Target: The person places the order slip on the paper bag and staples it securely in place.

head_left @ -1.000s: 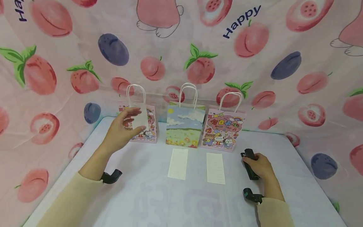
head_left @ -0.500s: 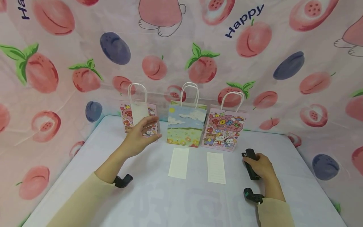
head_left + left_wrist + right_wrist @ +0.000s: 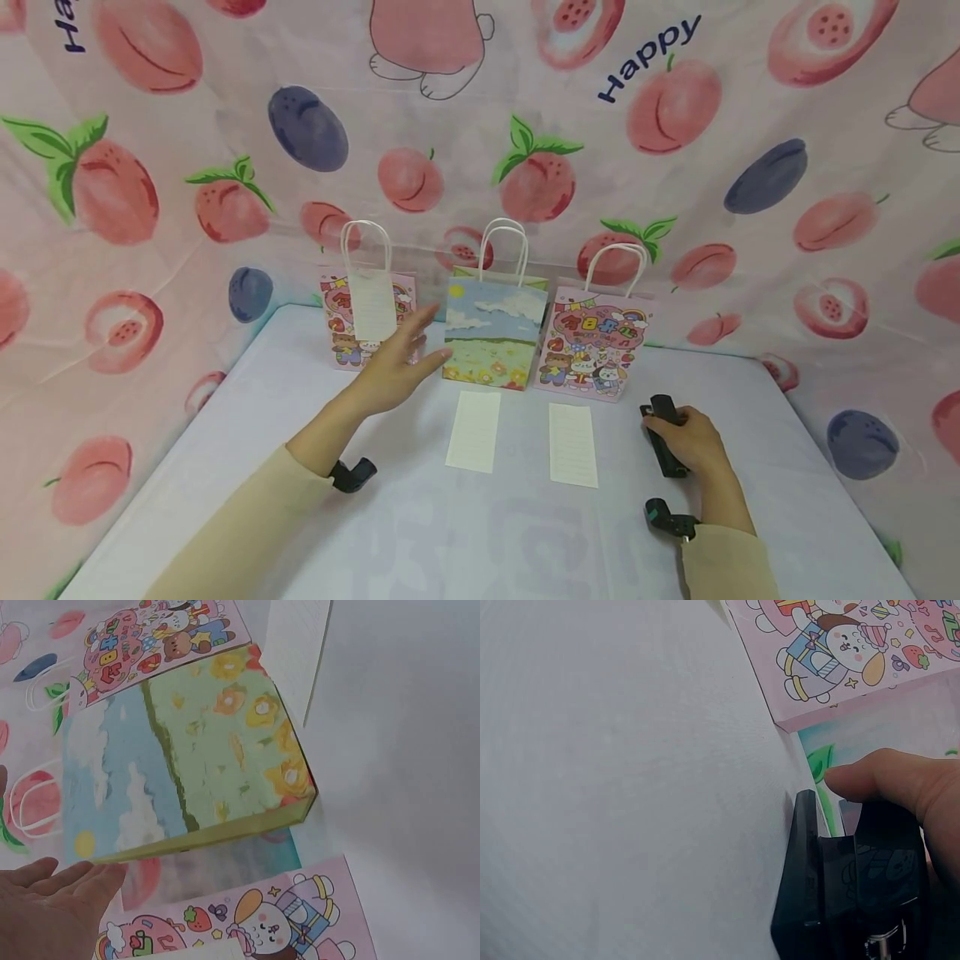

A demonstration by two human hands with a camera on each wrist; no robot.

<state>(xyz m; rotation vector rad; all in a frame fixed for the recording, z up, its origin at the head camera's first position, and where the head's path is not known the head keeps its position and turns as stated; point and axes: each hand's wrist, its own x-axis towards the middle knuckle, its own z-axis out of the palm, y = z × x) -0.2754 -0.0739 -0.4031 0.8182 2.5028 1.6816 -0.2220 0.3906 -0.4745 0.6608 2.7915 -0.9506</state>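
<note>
My left hand [image 3: 393, 375] hovers with relaxed fingers at the left edge of the middle paper gift bag [image 3: 491, 333], which has a painted sky and flower meadow. In the left wrist view those fingers [image 3: 97, 881] lie beside the same bag, with nothing in them. Behind the hand stands a pink cartoon gift bag [image 3: 345, 350] with a white paper slip [image 3: 372, 307] against its front. On the right, my right hand [image 3: 693, 437] grips a black stapler [image 3: 855, 900] on the table, thumb along its upper side.
Another pink cartoon gift bag [image 3: 592, 342] stands right of the middle one. Two lined paper slips, a left slip [image 3: 474, 432] and a right slip [image 3: 573, 444], lie flat before the bags. A fruit-print cloth [image 3: 450, 125] hangs close behind.
My left hand has moved rightward from the slip on the left pink bag to the middle bag's edge. The slip stays on that bag. The right hand still holds the stapler in place.
</note>
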